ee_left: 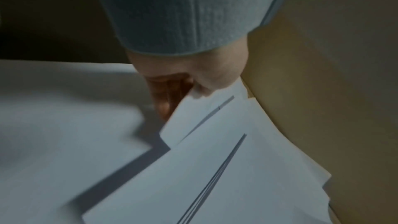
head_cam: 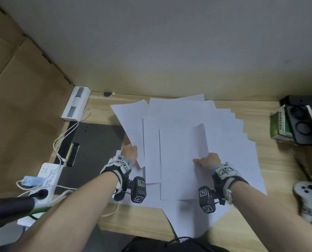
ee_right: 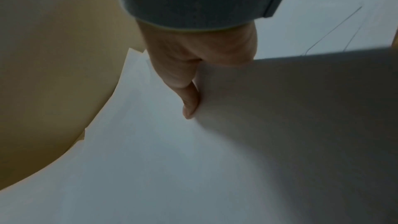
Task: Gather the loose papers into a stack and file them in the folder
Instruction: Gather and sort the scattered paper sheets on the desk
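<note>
Both hands are pinching sheets, left hand (head_cam: 130,151) nearer the folder (head_cam: 95,142), right hand (head_cam: 209,160) lifting papers (head_cam: 180,160) lying lengthwise ahead.

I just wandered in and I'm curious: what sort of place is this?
Probably an office desk set up for recording: loose papers beside a black folder, a power strip with chargers, and cardboard screening the left side.

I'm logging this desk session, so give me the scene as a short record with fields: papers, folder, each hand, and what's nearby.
papers: white sheets fanned loose across the wooden desk, not yet stacked
folder: dark folder flat at the left, closed, a clip on it
left hand: left hand grips a sheet's edge
right hand: right hand pinches a lifted sheet
nearby: power strip, white controller
</note>
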The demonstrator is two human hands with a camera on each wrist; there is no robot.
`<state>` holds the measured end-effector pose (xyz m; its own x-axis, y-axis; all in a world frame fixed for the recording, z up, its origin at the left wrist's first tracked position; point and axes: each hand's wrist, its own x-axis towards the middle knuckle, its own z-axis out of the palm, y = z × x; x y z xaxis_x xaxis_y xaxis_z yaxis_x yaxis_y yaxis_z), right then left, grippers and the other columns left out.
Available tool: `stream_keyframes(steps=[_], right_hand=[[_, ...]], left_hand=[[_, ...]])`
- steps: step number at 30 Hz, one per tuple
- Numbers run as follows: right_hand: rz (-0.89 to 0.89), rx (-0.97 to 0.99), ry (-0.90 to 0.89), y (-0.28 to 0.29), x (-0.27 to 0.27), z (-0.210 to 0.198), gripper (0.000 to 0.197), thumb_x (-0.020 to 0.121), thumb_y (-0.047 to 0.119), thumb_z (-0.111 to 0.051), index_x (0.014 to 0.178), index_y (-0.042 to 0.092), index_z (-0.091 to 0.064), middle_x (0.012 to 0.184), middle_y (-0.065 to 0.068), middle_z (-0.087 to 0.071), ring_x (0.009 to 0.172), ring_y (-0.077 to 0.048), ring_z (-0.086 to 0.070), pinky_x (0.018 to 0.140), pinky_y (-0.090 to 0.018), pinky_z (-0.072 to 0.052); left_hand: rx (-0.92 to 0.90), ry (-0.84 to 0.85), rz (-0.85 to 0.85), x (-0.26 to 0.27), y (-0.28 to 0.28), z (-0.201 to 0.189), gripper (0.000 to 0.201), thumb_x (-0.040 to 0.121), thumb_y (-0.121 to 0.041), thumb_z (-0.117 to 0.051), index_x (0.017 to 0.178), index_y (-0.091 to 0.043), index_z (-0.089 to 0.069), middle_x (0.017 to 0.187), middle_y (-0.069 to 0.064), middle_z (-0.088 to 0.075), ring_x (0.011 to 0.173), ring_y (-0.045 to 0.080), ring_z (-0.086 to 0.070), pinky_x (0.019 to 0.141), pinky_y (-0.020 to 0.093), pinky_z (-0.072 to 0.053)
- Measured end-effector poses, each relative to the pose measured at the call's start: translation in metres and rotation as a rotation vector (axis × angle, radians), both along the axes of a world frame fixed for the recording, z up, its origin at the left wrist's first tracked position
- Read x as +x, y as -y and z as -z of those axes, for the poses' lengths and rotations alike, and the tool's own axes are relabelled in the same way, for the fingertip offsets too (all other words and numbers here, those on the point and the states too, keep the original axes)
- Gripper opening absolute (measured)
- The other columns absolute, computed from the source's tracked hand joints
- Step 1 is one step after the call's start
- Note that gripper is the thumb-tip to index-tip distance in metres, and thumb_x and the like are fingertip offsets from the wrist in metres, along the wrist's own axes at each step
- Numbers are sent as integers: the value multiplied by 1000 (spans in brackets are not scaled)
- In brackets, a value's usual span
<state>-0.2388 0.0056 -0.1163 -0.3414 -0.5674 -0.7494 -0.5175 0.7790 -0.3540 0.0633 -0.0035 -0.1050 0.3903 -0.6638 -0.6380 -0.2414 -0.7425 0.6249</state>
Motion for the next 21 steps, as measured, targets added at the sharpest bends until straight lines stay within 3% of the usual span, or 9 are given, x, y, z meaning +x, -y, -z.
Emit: stream_keyframes(steps=[2, 7, 10, 12, 16, 18, 21], right_hand=[[36, -23, 9, 0, -6, -10, 54, 80, 26, -78, 122, -2, -59, 121, -17, -64, 113, -34, -59, 85, -30, -45], [105, -128, 15, -3, -11, -35, 51, 79, 24, -79, 121, -1, -61, 119, -18, -65, 110, -35, -60, 88, -34, -48], [119, -146, 9, -7, -8, -38, 48, 79, 24, -78, 118, 1, -63, 116, -17, -67, 107, -33, -62, 86, -33, -48], [116, -171, 6, -14, -2, -44, 46, 79, 24, -78, 116, 2, -65, 115, -16, -67, 106, -32, -62, 85, -32, -48], [109, -194, -7, -26, 4, -51, 41, 79, 23, -77, 113, 2, -65, 113, -16, -67, 104, -32, -62, 80, -28, -44], [100, -208, -10, -33, 5, -51, 38, 78, 23, -77, 109, 3, -67, 110, -15, -69, 99, -31, -63, 80, -29, -45], [98, -221, -22, -41, 3, -49, 33, 77, 25, -77, 103, 7, -68, 100, -12, -68, 92, -29, -60, 83, -32, -47]], left_hand=[[-101, 118, -59, 5, 5, -10, 30, 94, 0, -33, 105, 14, -58, 97, 30, -62, 79, 32, -55, 64, 29, -40], [-241, 265, -213, 34, 13, -51, 25, 94, 3, -34, 79, 5, -54, 106, 28, -62, 81, 27, -48, 72, 30, -34], [-227, 253, -233, 56, 21, -51, 26, 95, 3, -36, 107, 15, -56, 115, 32, -59, 103, 43, -57, 80, 38, -42], [-208, 188, -200, 65, 19, -55, 28, 96, 3, -38, 114, 18, -54, 119, 34, -56, 113, 46, -54, 83, 38, -40], [-282, 198, -251, 61, 11, -61, 27, 94, 3, -36, 107, 15, -56, 113, 33, -59, 106, 46, -57, 82, 40, -44], [-304, 169, -264, 56, 5, -59, 28, 95, 3, -35, 110, 17, -55, 116, 35, -57, 108, 46, -56, 88, 44, -45], [-332, 148, -284, 50, -2, -55, 28, 94, -1, -36, 107, 10, -59, 109, 28, -62, 101, 42, -60, 77, 37, -44]])
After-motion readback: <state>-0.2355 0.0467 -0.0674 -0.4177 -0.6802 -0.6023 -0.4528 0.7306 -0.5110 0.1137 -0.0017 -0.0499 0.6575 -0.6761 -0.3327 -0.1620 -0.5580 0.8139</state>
